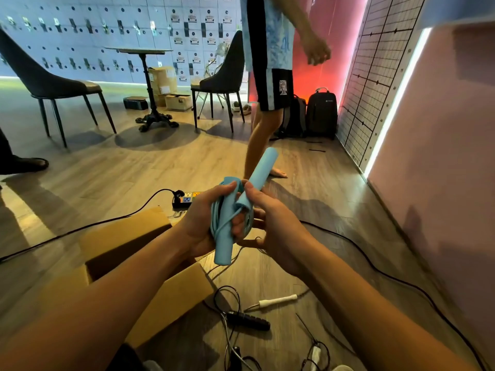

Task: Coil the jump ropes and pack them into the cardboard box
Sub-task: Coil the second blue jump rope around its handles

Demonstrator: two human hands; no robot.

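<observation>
The left grip (203, 218) clasps the coiled blue jump rope (223, 247); right grip (273, 228) pinches its handle (261, 170), angled up-right

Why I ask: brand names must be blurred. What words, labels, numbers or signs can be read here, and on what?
None reads clearly.
locker stickers: too small, blurred.
shirt print: pale marks, unreadable.
shorts patch: a picture, no legible words.
backpack logo: too small.
stacked box labels: blurred.
No text shows on the blue jump rope or the cardboard box.
</observation>
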